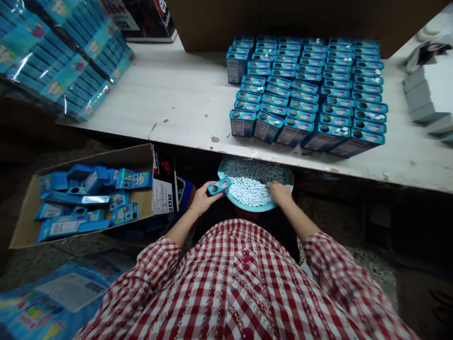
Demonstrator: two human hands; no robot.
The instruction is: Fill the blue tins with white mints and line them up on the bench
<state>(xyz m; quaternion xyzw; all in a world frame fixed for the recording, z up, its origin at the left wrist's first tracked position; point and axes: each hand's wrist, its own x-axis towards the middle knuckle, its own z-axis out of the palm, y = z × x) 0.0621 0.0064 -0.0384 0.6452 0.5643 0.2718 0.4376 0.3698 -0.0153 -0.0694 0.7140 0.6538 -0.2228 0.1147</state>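
A small blue candy box (219, 186) with a round dark hole in its top is gripped by my left hand (203, 197), above the left rim of a basin. The turquoise basin (240, 205) sits low in front of me and holds many small white candies (248, 190). At the basin's right side, my right hand (281, 193) has its fingers down among the candies. Those fingertips are partly hidden, so I cannot make out what is between them.
Rows of upright blue boxes (297, 123) stand on the white table (170, 104), some with white candies at their openings. A cardboard carton (26, 218) of loose blue boxes lies at left. Wrapped packs (63, 61) occupy the table's left end; a blue bag (60, 297) lies below.
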